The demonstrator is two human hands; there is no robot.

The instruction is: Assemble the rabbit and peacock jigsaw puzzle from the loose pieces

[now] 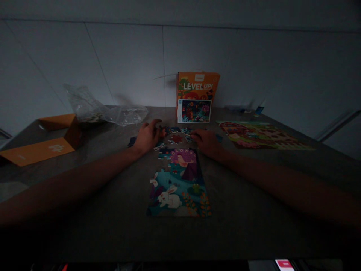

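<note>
A partly joined jigsaw puzzle (180,188) lies flat in front of me, showing white rabbits, a frog and a bird on purple. Its upper left edge is uneven. Beyond it is a heap of loose puzzle pieces (175,139), one of them reddish. My left hand (147,137) rests at the heap's left side, fingers apart, with nothing visible in them. From the right, my right hand (208,143) reaches in, fingers stretched out and their tips at the pieces by the heap's right edge. Dim light blurs the fingertips.
Behind the heap stand an orange puzzle box (197,84) and a picture card (196,111). An orange-sided box part (42,150) and crumpled clear plastic bags (126,114) are at left. Another puzzle with a farm scene (262,135) and a small blue-white bottle (260,109) are at right.
</note>
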